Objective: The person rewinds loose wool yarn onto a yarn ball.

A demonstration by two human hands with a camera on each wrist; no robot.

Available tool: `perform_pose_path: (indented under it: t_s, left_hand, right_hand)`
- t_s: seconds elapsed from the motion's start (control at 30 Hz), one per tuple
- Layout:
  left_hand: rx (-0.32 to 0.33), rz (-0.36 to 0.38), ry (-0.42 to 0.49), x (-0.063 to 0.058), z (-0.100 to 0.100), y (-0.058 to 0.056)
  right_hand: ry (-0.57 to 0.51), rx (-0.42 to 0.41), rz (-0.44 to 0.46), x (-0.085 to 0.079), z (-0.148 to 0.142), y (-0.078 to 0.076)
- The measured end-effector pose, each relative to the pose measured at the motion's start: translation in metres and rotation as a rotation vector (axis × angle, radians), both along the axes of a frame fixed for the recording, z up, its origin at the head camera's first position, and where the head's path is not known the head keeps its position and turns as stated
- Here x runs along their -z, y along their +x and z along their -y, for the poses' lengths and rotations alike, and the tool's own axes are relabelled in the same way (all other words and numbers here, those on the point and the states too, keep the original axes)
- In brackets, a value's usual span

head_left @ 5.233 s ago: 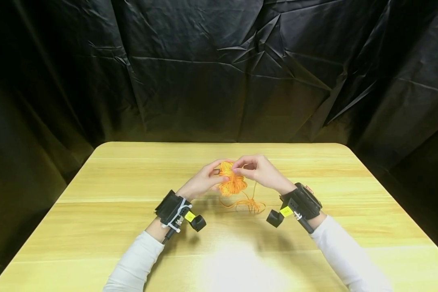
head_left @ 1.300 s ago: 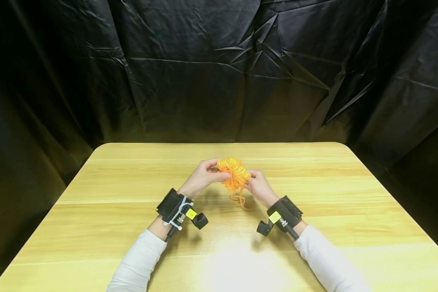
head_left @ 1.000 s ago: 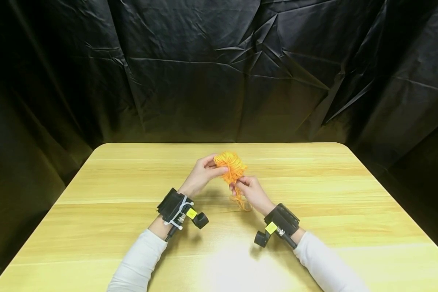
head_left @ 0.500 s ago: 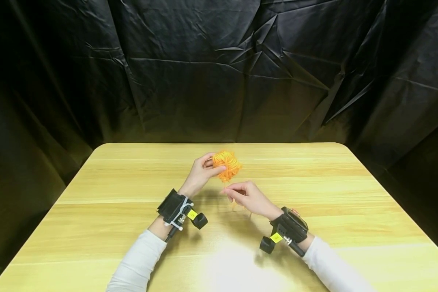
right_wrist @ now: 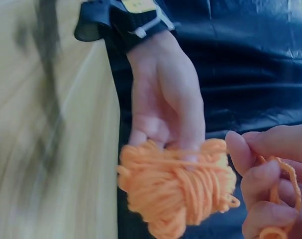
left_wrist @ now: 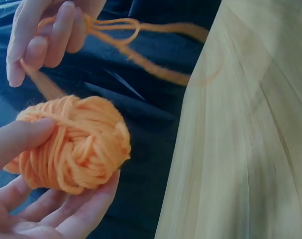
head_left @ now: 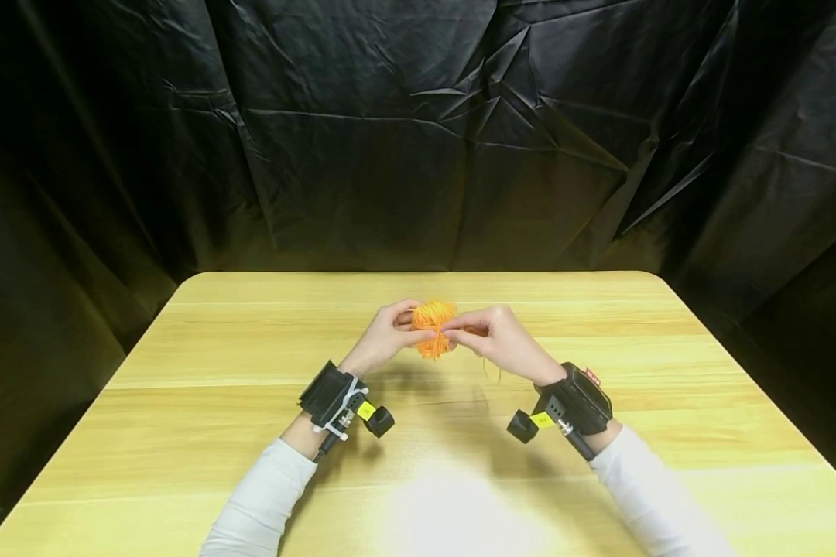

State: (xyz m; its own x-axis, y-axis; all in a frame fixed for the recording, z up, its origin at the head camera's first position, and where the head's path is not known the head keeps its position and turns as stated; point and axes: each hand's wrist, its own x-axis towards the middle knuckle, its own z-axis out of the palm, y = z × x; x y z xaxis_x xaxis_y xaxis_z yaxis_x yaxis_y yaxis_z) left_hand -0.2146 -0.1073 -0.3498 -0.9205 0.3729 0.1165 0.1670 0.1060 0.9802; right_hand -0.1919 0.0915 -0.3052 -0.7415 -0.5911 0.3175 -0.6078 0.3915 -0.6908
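Observation:
A small ball of orange yarn (head_left: 432, 313) is held above the table in my left hand (head_left: 383, 336). In the left wrist view the thumb presses on the yarn ball (left_wrist: 86, 144) and the fingers curl beneath it. Close by on its right, my right hand (head_left: 505, 340) pinches the yarn strand between thumb and fingertips. The left wrist view has the strand (left_wrist: 44, 82) running from the ball up to those fingers. Loose loops of yarn (left_wrist: 126, 37) trail from the right hand, and the right wrist view has yarn (right_wrist: 292, 181) passing through its curled fingers.
Both hands are over a light wooden table (head_left: 251, 348) with rounded far corners. A black curtain (head_left: 362, 193) hangs behind it. Black wrist straps (head_left: 574, 398) with small cameras are on both forearms.
My right hand circles from the ball's right side, down below it, then back up to its right, carrying the strand. The left hand keeps hold of the ball, which has tilted and shifted slightly.

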Motion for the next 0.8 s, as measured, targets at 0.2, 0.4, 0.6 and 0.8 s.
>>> perform_pose_path:
  t_s: [0.2, 0.4, 0.6, 0.8]
  left_hand:
    - [0.091, 0.007, -0.062, -0.003, 0.001, 0.003]
    - [0.182, -0.020, -0.121, -0.006, 0.002, 0.004]
    - [0.250, -0.024, -0.074, -0.009, 0.003, 0.006]
    - [0.235, 0.000, 0.036, -0.007, 0.004, 0.005]
  right_hand:
    - [-0.095, 0.027, 0.103, -0.004, -0.002, -0.015]
    - [-0.218, 0.027, 0.180, -0.002, -0.006, -0.028]
    - [-0.302, 0.032, 0.227, 0.010, -0.007, -0.036]
    - [-0.328, 0.103, 0.271, 0.028, -0.005, -0.039]
